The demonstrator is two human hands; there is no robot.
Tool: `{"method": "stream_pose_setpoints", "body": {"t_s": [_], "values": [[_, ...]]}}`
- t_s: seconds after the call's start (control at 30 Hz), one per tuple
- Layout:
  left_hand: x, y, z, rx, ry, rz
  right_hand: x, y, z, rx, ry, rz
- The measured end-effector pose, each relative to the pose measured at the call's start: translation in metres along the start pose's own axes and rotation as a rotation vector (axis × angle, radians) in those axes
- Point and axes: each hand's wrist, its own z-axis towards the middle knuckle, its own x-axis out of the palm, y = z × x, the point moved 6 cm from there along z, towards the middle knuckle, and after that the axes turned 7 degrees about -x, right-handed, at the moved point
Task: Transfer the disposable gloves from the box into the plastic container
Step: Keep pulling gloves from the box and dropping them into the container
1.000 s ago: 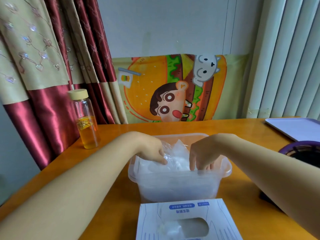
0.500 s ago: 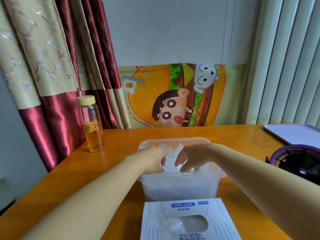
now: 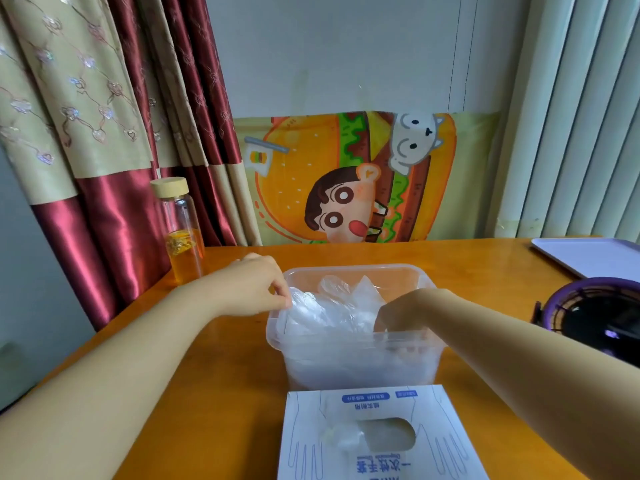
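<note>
The plastic container at centre is smooth, cloudy translucent plastic. The gloves in it are thin, crinkled clear film. The box at bottom centre is matt white card. The surface is glossy orange wood. At left stands a clear glass bottle before a shiny red satin curtain.

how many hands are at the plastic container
2. The left hand pinches the gloves at the plastic container's left rim; the right hand dips inside on the right, fingers partly hidden.

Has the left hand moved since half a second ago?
Yes. The left hand went leftward, from the middle of the plastic container to its left rim.
</note>
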Motion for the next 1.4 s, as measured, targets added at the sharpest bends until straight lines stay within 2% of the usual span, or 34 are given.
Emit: {"method": "stream_pose_setpoints", "body": {"t_s": [0.17, 0.3, 0.37, 0.43, 0.53, 0.6, 0.67, 0.73, 0.8, 0.9, 1.27, 1.4], "values": [[-0.007, 0.017, -0.024, -0.035, -0.058, -0.086, -0.034, 0.008, -0.031, -0.044, -0.261, -0.108], [-0.011, 0.019, -0.049, -0.016, -0.294, -0.274, -0.060, 0.020, -0.082, -0.108, -0.627, -0.175], [-0.008, 0.009, -0.063, 0.030, -0.370, -0.307, -0.056, 0.033, -0.106, -0.200, -0.748, -0.167], [0.000, -0.007, -0.076, 0.087, -0.369, -0.312, -0.038, 0.052, -0.122, -0.302, -0.717, -0.193], [0.015, -0.034, -0.092, 0.172, -0.276, -0.305, 0.010, 0.072, -0.120, -0.411, -0.458, -0.265], [0.033, -0.049, -0.099, 0.185, -0.132, -0.269, 0.042, 0.074, -0.110, -0.429, -0.313, -0.280], [0.059, -0.057, -0.102, 0.170, 0.067, -0.164, 0.064, 0.074, -0.100, -0.436, -0.282, -0.339], [0.085, -0.059, -0.106, 0.158, 0.235, -0.062, 0.073, 0.075, -0.093, -0.493, -0.324, -0.472], [0.099, -0.059, -0.108, 0.147, 0.304, -0.058, 0.073, 0.073, -0.090, -0.496, -0.350, -0.445], [0.105, -0.060, -0.106, 0.148, 0.318, -0.109, 0.075, 0.072, -0.083, -0.497, -0.376, -0.345], [0.107, -0.059, -0.107, 0.105, 0.362, -0.174, 0.079, 0.067, -0.096, -0.483, -0.693, 0.032], [0.106, -0.060, -0.106, 0.075, 0.364, -0.195, 0.077, 0.073, -0.107, -0.507, -0.764, 0.033]]}}
